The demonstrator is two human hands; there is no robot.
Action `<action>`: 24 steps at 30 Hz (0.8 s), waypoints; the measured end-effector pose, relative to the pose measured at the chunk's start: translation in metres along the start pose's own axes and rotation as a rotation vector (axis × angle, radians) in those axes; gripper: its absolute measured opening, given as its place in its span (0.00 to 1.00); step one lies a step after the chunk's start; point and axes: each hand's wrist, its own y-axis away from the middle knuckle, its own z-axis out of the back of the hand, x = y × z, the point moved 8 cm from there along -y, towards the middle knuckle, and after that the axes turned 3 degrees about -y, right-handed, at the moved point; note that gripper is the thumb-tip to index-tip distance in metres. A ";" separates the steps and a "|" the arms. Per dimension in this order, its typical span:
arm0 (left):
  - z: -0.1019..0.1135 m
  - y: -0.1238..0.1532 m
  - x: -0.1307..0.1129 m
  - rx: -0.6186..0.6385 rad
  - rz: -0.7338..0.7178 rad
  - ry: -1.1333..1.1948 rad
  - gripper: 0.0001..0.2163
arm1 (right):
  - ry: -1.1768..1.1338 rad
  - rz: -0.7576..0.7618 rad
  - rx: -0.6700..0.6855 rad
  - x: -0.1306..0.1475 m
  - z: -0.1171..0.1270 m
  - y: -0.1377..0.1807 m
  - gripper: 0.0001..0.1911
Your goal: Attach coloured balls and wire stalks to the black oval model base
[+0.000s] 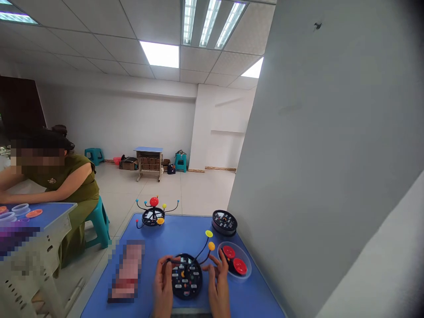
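Both hands rest on a round black base disc (186, 277) that lies at the near edge of the blue table (145, 304), directly in front of the person. The left hand (163, 282) holds the left rim of the disc, its fingers curled around the edge, and the right hand (217, 282) is at the right rim with fingers spread and slightly bent; whether they really press on the disc I cannot tell. From the middle of the disc two thin black arms rise, one ending in a yellow ball (209, 233) and one in an orange ball (211, 246). It looks like the assembly of a small solar-system model, at the step where arms with planets are fitted to the hub; I judge it is only partly built, because a finished model (153, 213) with a red ball and several arms stands at the far left of the table. The next move probably calls for steady holding of the disc while one hand takes another piece. Just beside the right hand is a clear dish (247, 260) with two red pieces (234, 259) in it, and behind it a second black disc (224, 222). The room is a bright office with white tiles, ceiling lights, a grey wall on the right, and another person seated on a teal stool (101, 223) at a neighbouring table.
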 end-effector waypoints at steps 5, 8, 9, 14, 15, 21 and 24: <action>0.014 -0.006 0.020 -0.011 0.084 -0.013 0.31 | -0.113 -0.044 0.021 0.004 0.004 0.003 0.34; 0.021 -0.008 0.032 -0.024 0.091 -0.026 0.33 | -0.168 -0.038 0.042 0.003 0.002 0.005 0.33; 0.023 -0.009 0.035 -0.024 0.093 -0.026 0.33 | -0.180 -0.039 0.045 0.002 0.002 0.005 0.32; 0.018 -0.013 0.045 0.071 0.066 0.047 0.31 | -0.215 -0.073 0.073 -0.003 -0.005 0.004 0.26; 0.013 -0.013 0.046 0.128 0.062 0.061 0.30 | -0.227 -0.082 0.087 -0.003 -0.007 0.003 0.25; -0.033 0.012 0.033 0.532 -0.020 -0.136 0.21 | -0.239 -0.086 0.227 0.004 -0.022 0.007 0.22; -0.039 0.019 0.023 0.544 -0.045 -0.162 0.20 | -0.218 -0.076 0.358 0.008 -0.032 0.011 0.22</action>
